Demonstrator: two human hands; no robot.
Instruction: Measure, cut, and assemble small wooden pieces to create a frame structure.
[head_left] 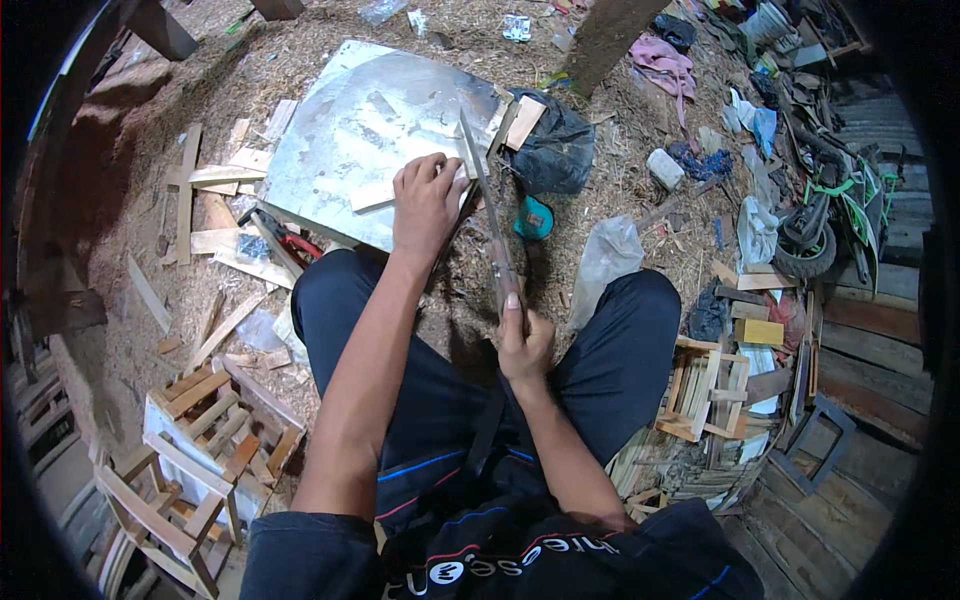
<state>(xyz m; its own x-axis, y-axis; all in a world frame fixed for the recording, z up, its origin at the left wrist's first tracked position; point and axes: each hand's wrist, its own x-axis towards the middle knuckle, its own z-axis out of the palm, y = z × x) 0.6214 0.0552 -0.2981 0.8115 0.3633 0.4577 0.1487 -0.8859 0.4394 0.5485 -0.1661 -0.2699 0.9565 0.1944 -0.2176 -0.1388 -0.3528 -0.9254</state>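
Observation:
My right hand (pixel 525 345) grips the handle of a handsaw (pixel 491 215), whose long narrow blade points away from me along the right edge of a low, grey metal-topped work surface (pixel 330 130). Bent over a pale strip of wood (pixel 372 198), the fingers of my left hand (pixel 428 200) hold it down on that surface. One end of the strip shows left of my hand; the other reaches toward the blade. Whether the saw teeth touch the wood, I cannot tell. A short wood piece (pixel 525 122) rests by the surface's right corner.
Beside the surface are a black plastic bag (pixel 553 150) and a teal object (pixel 534 218). Red-handled pliers (pixel 292 240) and wood offcuts (pixel 240 180) lie at the left. Slatted wooden frames (pixel 205 425) stand lower left, another (pixel 703 390) at right. A thick post (pixel 610 45) rises beyond.

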